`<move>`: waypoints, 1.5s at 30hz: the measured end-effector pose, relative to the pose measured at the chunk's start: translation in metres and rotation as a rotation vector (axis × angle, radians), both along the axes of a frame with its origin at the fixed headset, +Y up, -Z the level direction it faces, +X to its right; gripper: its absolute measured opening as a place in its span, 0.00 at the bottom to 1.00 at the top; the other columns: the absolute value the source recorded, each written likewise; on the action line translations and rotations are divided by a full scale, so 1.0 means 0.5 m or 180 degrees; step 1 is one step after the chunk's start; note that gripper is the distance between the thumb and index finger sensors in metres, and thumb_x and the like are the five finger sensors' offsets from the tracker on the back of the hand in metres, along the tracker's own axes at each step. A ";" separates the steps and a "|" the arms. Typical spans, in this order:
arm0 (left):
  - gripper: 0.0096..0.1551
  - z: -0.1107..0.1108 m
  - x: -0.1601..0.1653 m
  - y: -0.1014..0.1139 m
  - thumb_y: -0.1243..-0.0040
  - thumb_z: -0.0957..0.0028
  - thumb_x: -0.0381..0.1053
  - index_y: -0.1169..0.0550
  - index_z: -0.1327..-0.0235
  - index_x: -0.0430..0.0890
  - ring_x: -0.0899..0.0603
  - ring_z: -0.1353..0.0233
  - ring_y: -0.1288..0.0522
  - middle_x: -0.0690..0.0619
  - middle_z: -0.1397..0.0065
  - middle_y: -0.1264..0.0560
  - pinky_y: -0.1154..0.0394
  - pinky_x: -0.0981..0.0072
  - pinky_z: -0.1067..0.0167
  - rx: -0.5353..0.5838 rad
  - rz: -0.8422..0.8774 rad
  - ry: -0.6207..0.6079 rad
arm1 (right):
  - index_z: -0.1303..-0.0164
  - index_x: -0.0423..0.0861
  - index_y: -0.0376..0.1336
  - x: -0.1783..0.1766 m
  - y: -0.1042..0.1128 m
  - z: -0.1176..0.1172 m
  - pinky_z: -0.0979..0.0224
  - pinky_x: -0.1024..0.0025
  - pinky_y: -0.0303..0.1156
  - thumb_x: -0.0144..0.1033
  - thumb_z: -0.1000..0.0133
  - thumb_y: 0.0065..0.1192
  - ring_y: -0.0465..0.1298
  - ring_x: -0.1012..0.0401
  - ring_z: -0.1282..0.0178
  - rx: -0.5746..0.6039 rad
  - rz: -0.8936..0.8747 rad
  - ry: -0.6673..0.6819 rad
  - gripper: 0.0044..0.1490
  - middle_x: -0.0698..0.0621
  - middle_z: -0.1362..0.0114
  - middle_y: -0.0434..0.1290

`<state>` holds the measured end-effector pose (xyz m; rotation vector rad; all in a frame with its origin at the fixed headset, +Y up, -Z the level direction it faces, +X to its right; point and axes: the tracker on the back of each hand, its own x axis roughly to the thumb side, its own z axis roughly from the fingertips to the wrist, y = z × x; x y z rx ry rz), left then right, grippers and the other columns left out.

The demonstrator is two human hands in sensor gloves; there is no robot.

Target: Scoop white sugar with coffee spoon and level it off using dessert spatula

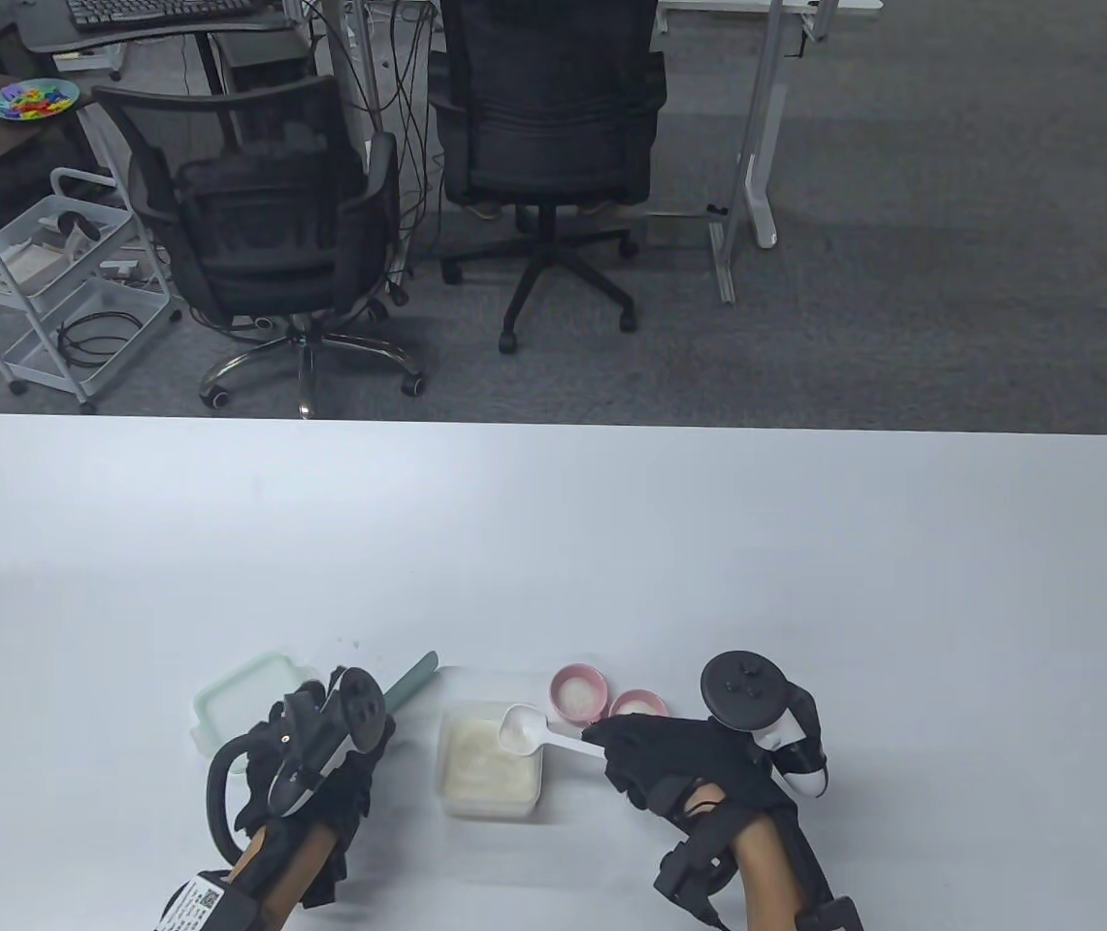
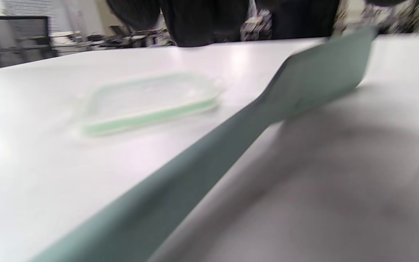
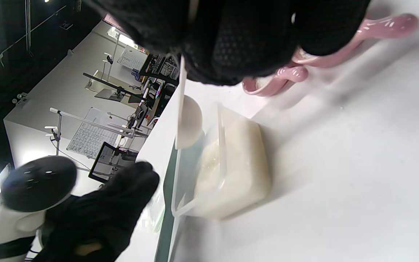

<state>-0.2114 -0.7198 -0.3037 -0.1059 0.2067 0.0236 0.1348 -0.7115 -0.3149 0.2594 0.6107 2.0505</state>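
Between the two hands, on the white table (image 1: 553, 543): a clear rectangular container (image 1: 489, 761) filled with white sugar (image 1: 485, 766), closer to the right hand than well apart from either. Just above its far right corner, the bowl of a white coffee spoon (image 1: 526, 728), heaped with sugar, handle running back into the gloved fingers (image 1: 631, 745) of the right hand (image 1: 684, 771). Gripped there at the handle's end, bowl level, seen in the right wrist view (image 3: 188, 122) hanging over the container's rim.

Beyond the right hand's fingertips, two small pink dishes: one (image 1: 578, 692) holding a little white powder, the other (image 1: 637, 703) partly hidden behind the glove, both just beside the container's far right corner.

In the left hand (image 1: 320, 756), a grey-green dessert spatula (image 1: 414, 676), held by the handle, blade pointing away and to the right, toward the container's far left corner. Fingers hidden under the tracker in the table view; blade raised slightly off the table in the left wrist view (image 2: 315, 78), blurred.

Just left of the left hand, flat on the table, a clear lid with a green rim (image 1: 241, 693), partly covered by the glove.
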 end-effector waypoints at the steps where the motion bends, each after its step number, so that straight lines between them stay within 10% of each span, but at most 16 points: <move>1: 0.51 0.002 0.003 0.007 0.53 0.54 0.78 0.52 0.19 0.63 0.36 0.12 0.42 0.52 0.11 0.51 0.43 0.36 0.20 0.0113 0.0041 -0.0116 | 0.28 0.35 0.66 0.000 0.000 0.000 0.30 0.41 0.65 0.35 0.40 0.60 0.77 0.54 0.56 -0.0001 -0.0001 0.0003 0.31 0.44 0.45 0.79; 8: 0.56 0.016 0.030 0.015 0.57 0.58 0.81 0.60 0.19 0.66 0.33 0.10 0.62 0.53 0.11 0.67 0.57 0.29 0.20 0.0316 0.0058 -0.0640 | 0.29 0.35 0.67 -0.011 -0.006 -0.002 0.30 0.41 0.66 0.36 0.42 0.68 0.78 0.54 0.56 -0.0005 0.0089 0.0043 0.33 0.44 0.47 0.79; 25: 0.53 0.010 0.035 -0.003 0.56 0.56 0.79 0.56 0.18 0.65 0.32 0.10 0.63 0.52 0.10 0.64 0.58 0.28 0.21 -0.0062 0.0016 -0.0681 | 0.27 0.38 0.65 0.057 -0.003 -0.010 0.28 0.41 0.64 0.35 0.41 0.65 0.76 0.54 0.53 0.0329 0.0810 -0.1237 0.32 0.45 0.43 0.77; 45: 0.53 0.007 0.036 -0.008 0.57 0.55 0.79 0.56 0.18 0.65 0.31 0.11 0.65 0.51 0.10 0.64 0.59 0.27 0.21 -0.0248 0.0042 -0.0691 | 0.28 0.52 0.67 0.025 0.000 -0.010 0.26 0.39 0.60 0.26 0.44 0.69 0.71 0.50 0.46 0.0436 0.1119 -0.1067 0.31 0.40 0.35 0.69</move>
